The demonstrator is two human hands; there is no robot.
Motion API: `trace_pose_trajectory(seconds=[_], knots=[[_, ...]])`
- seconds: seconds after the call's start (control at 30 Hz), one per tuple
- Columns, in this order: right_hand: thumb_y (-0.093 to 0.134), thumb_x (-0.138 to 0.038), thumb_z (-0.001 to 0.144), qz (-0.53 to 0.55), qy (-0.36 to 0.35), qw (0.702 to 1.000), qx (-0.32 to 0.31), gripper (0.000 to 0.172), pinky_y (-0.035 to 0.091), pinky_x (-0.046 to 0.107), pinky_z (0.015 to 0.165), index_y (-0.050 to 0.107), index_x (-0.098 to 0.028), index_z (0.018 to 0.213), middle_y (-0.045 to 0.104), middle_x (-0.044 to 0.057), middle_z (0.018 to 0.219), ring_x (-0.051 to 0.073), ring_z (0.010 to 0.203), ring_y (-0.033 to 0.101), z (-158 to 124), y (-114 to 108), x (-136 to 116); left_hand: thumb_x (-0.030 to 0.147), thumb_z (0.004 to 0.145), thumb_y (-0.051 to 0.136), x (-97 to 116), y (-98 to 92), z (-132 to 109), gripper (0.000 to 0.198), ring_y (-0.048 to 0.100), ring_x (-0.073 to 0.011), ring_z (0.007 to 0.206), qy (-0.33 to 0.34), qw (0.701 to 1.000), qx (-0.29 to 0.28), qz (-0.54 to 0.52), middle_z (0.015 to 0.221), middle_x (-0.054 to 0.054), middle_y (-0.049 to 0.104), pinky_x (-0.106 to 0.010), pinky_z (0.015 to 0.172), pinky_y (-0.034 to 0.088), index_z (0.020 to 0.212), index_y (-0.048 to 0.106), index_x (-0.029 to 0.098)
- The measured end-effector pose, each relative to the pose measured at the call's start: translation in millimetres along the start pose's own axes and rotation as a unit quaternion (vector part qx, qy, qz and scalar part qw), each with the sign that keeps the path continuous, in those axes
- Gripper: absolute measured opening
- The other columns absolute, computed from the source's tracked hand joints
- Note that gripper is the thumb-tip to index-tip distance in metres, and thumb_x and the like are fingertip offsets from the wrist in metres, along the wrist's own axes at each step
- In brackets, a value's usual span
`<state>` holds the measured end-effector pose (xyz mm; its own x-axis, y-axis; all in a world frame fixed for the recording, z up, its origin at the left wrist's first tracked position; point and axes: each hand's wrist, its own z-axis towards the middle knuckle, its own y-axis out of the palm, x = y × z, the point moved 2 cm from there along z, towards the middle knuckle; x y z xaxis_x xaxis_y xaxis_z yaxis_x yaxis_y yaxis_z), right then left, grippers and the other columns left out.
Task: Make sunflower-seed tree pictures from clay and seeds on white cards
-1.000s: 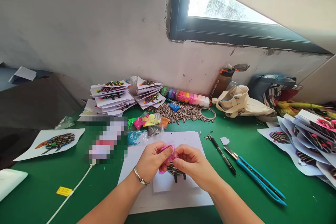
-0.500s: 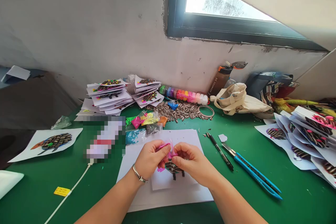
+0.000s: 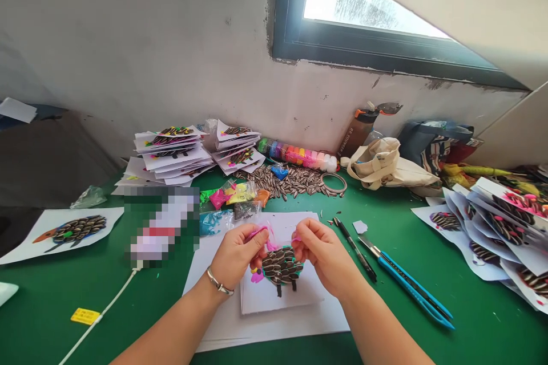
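Where the hands meet: just above the seed picture [image 3: 281, 265], at the middle of the worktop's [image 3: 428, 342] near edge.
Left hand [image 3: 237, 254]: thumb and forefinger clenched on one end of the pink clay [image 3: 259, 232], the other fingers curled out of the way.
Right hand [image 3: 323, 254]: fingers pinching the other end, so the piece, seemingly wrapped in clear film, hangs stretched between both hands.
Height of the pink clay: off the paper and low over the seeds, probably to work close to the picture without touching it.
Under the seed picture: a small white sheet [image 3: 274, 299] lying flat on larger sheets, which likely shield the green surface.
Sunflower seeds [image 3: 295, 179]: a loose heap by the back edge, apart from the paper.
Utility knife [image 3: 411, 285] and pen [image 3: 355, 248]: laid aside toward the right edge, clear of both wrists.
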<state>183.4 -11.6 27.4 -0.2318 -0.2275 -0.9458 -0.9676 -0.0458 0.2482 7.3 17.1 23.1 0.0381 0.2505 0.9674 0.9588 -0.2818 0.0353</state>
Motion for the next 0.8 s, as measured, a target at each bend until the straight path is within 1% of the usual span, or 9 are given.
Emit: trace_pose_trajectory(seconds=[0.1,0.2,0.33,0.43,0.5,0.57,0.6,0.7,0.8], knots=[[0.065,-0.045,0.080,0.023,0.003,1.000,0.016,0.030,0.037,0.024,0.057,0.054,-0.018,0.074,0.060,-0.001,0.072,0.009,0.057,0.051,1,-4,-1,0.057,0.069,0.067,-1,-0.9,2,0.044,0.049,-0.0079,0.039,0.003,1.000,0.005,-0.004,0.051,0.003,0.056,-0.019,0.039,0.037,0.062,0.052,0.016],[0.071,-0.039,0.075,0.036,0.013,0.999,0.010,0.027,0.038,0.025,0.057,0.054,-0.018,0.078,0.064,0.001,0.076,0.011,0.058,0.055,2,-6,0,0.057,0.068,0.068,-2,-2.6,4,0.044,0.049,-0.0079,0.040,0.005,1.000,0.011,-0.005,0.051,0.003,0.055,-0.020,0.040,0.038,0.062,0.053,0.016],[0.076,-0.032,0.069,0.045,0.011,0.999,0.011,0.028,0.040,0.025,0.057,0.054,-0.019,0.080,0.065,0.000,0.073,0.012,0.059,0.058,5,-9,1,0.055,0.068,0.070,-4,-5.4,6,0.044,0.049,-0.0074,0.040,0.006,1.000,0.019,-0.015,0.051,0.003,0.055,-0.019,0.040,0.036,0.064,0.054,0.015],[0.077,-0.031,0.069,0.042,-0.001,0.999,0.013,0.032,0.044,0.027,0.063,0.061,-0.021,0.094,0.065,-0.001,0.074,0.013,0.063,0.060,7,-9,3,0.054,0.069,0.070,-4,-7.7,6,0.042,0.049,-0.0071,0.040,0.010,0.999,0.023,-0.023,0.052,0.003,0.055,-0.018,0.040,0.036,0.067,0.056,0.014],[0.076,-0.032,0.069,0.030,0.006,1.000,0.005,0.035,0.046,0.030,0.069,0.065,-0.019,0.099,0.066,0.001,0.076,0.015,0.069,0.062,7,-9,5,0.053,0.070,0.069,-4,-9.1,6,0.041,0.049,-0.0069,0.041,0.014,0.999,0.026,-0.025,0.052,0.003,0.056,-0.018,0.040,0.037,0.067,0.057,0.014],[0.076,-0.035,0.069,0.010,0.013,1.000,-0.001,0.032,0.048,0.032,0.072,0.068,-0.016,0.093,0.067,0.004,0.077,0.017,0.073,0.064,8,-8,7,0.052,0.071,0.069,-2,-10.2,6,0.040,0.049,-0.0069,0.041,0.016,0.999,0.031,-0.028,0.053,0.003,0.056,-0.018,0.040,0.037,0.068,0.057,0.014],[0.075,-0.037,0.069,-0.007,0.011,1.000,-0.002,0.030,0.048,0.033,0.072,0.069,-0.016,0.089,0.067,0.004,0.075,0.018,0.073,0.064,8,-8,7,0.052,0.071,0.069,-2,-10.4,6,0.040,0.050,-0.0070,0.042,0.016,0.999,0.033,-0.030,0.053,0.003,0.056,-0.018,0.041,0.037,0.068,0.058,0.014],[0.069,-0.040,0.075,-0.084,-0.021,0.996,0.020,0.024,0.044,0.028,0.061,0.065,-0.017,0.078,0.060,-0.001,0.062,0.013,0.060,0.057,7,-9,5,0.051,0.071,0.070,0,-10.1,5,0.039,0.050,-0.0075,0.042,0.012,0.998,0.039,-0.039,0.053,0.003,0.056,-0.018,0.041,0.037,0.070,0.059,0.014],[0.061,-0.045,0.080,-0.127,-0.042,0.990,0.055,0.029,0.031,0.023,0.046,0.054,-0.019,0.069,0.050,-0.006,0.053,0.008,0.044,0.041,6,-12,3,0.051,0.070,0.071,0,-9.2,5,0.039,0.050,-0.0076,0.042,0.007,0.998,0.039,-0.044,0.052,0.003,0.056,-0.019,0.040,0.037,0.070,0.060,0.014]])
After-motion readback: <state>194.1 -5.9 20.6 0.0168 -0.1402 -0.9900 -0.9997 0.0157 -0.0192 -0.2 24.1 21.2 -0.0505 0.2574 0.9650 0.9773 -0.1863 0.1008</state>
